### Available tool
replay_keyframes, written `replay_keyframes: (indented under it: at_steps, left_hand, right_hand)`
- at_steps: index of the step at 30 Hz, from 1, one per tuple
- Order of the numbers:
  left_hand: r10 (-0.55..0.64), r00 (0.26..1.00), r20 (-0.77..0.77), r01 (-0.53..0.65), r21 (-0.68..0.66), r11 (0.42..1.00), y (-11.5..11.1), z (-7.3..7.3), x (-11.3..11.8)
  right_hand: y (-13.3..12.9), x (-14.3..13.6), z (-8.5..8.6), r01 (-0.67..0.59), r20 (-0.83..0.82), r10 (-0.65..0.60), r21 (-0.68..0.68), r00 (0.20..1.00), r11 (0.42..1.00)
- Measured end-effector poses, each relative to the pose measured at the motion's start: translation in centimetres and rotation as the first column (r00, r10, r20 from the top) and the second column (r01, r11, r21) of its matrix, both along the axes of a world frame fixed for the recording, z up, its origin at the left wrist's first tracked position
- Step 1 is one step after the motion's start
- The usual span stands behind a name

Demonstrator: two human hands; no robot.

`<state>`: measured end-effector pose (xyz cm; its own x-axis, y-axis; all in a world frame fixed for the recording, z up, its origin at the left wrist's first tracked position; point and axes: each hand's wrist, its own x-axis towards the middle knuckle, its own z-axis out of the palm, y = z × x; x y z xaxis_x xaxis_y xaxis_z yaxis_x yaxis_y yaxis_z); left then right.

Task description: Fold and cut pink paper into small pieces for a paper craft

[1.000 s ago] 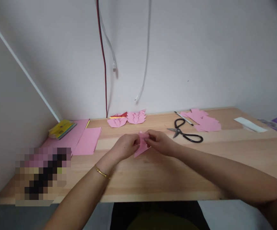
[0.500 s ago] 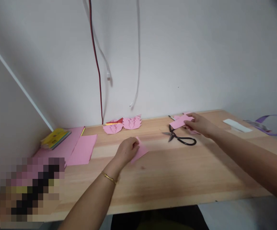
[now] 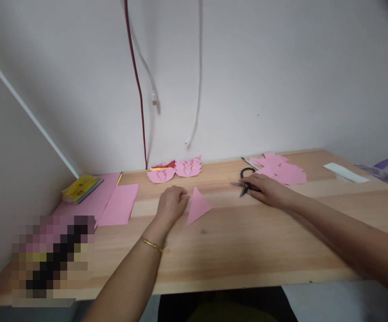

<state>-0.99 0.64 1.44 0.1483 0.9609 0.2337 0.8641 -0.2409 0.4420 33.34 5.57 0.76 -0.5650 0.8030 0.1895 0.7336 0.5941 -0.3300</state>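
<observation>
A small pink paper triangle is beside my left hand, whose fingers are closed at the paper's left edge; whether they pinch it is too blurred to tell. My right hand lies over the handles of the black scissors, fingers curled on them, with the blades parted and pointing left. Behind that hand, several pink paper pieces lie in a loose pile. Two folded pink paper shapes sit near the wall, one with red and yellow paper in it.
Pink sheets and a yellow packet lie at the left of the wooden table. A pen is by the pile. A white strip and purple ribbon are at the right. Cables hang down the wall.
My right hand has let go of a pink piece on the pile and moved down onto the scissors. My left hand has shifted slightly left, showing more of the triangle.
</observation>
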Motion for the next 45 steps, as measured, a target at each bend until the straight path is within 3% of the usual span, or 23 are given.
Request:
replay_keyframes:
  at_steps: [5,8,10,13,16,19,22,25,27,28,29,32,34,37,40,45]
  left_hand:
    - [0.021,0.999,-0.026,-0.021,0.013,1.0,0.0,-0.1,-0.1]
    - [0.02,0.999,-0.03,-0.019,0.008,1.0,0.0,-0.1,-0.2]
    - [0.021,0.999,-0.028,-0.021,0.002,1.0,-0.1,-0.1,-0.2]
    - [0.021,0.999,-0.028,-0.021,0.007,1.0,-0.1,0.0,-0.3]
    - [0.037,0.998,-0.043,-0.037,0.014,0.999,-0.1,0.1,-0.2]
    - [0.062,0.996,-0.068,-0.062,-0.003,0.998,-0.1,0.2,-0.1]
    - [0.06,0.994,-0.089,-0.062,-0.023,0.998,-0.1,0.3,0.3]
    - [0.049,0.994,-0.096,-0.053,-0.036,0.998,-0.2,0.2,0.8]
    - [0.048,0.995,-0.09,-0.051,-0.03,0.998,-0.2,0.1,1.1]
    - [0.049,0.995,-0.083,-0.051,-0.019,0.999,-0.2,0.0,1.2]
    - [0.045,0.996,-0.073,-0.046,-0.007,0.999,-0.2,0.0,1.3]
    - [-0.004,1.0,-0.015,0.004,0.044,0.999,-0.2,-0.1,1.1]
    - [-0.024,1.0,0.013,0.023,0.07,0.997,0.0,-0.2,0.7]
    - [0.006,0.999,0.041,-0.008,0.066,0.998,0.3,-0.5,0.0]
    - [0.011,0.994,0.11,-0.019,0.069,0.997,0.4,-0.6,-0.2]
    - [-0.098,0.988,0.121,0.096,0.018,0.995,0.1,-0.4,0.5]
  right_hand:
    - [-1.4,-1.7,-0.8,-0.083,-0.043,0.083,0.005,0.996,0.997]
    - [-2.1,-2.6,0.0,-0.119,-0.059,0.119,0.014,0.991,0.993]
    - [-1.6,-2.1,0.7,-0.063,-0.058,0.066,0.049,0.996,0.997]
    - [0.3,0.3,1.3,0.086,-0.039,-0.082,0.12,0.996,0.989]
    - [2.8,3.9,0.8,0.256,0.029,-0.266,0.19,0.964,0.948]
    - [4.5,7.2,-0.3,0.339,0.062,-0.357,0.194,0.932,0.92]
    - [4.8,8.4,-0.5,0.382,0.122,-0.4,0.143,0.908,0.913]
    - [3.6,5.5,0.6,0.369,0.079,-0.388,0.19,0.918,0.91]
    - [2.3,1.4,1.8,0.189,0.037,-0.198,0.163,0.98,0.968]
    - [1.6,-1.1,2.4,0.033,-0.048,-0.028,0.094,0.998,0.995]
    - [1.0,-3.8,2.9,-0.054,-0.066,0.058,0.073,0.996,0.996]
    - [-0.1,-10.8,3.8,-0.346,-0.081,0.347,0.032,0.934,0.938]
    - [0.1,-14.0,3.8,-0.47,-0.058,0.47,0.005,0.881,0.883]
    - [1.0,-16.1,3.3,-0.464,0.048,0.469,-0.092,0.882,0.881]
    - [1.6,-16.1,3.1,-0.425,0.18,0.438,-0.105,0.881,0.899]
    - [1.0,-15.3,3.2,-0.31,0.195,0.336,-0.152,0.922,0.939]
